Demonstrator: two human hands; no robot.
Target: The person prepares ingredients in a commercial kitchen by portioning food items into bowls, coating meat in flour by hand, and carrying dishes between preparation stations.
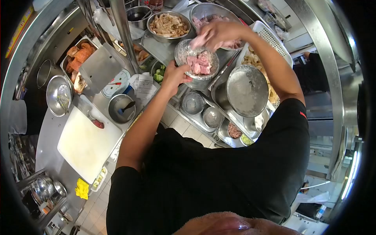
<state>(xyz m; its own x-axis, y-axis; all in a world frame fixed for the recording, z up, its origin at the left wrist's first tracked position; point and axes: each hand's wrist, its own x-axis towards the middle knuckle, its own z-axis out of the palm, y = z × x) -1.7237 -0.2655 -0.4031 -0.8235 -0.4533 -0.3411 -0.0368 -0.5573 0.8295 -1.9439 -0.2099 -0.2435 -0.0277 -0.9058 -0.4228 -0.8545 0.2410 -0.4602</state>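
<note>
My left hand [175, 79] is closed on the near-left rim of a small metal bowl [202, 84], thumb towards its inside. Chunks of raw pink meat [200, 64] lie in that bowl, with whitish residue on its inner wall. Above the far side of the bowl is my right hand [223, 34], blurred by motion, its fingers bent together. A pale pink smear at those fingertips looks like raw meat. Behind the hand, a larger metal bowl [192, 17] holds more raw meat, partly covered by my right forearm.
A bowl of cooked-looking strips [168, 25] stands at the back. To the right are a large round metal lid or pan [247, 91] and a white perforated basket [274, 41]. At left lie a white cutting board [88, 139], a scale [116, 83] and a bowl with a brush [122, 109].
</note>
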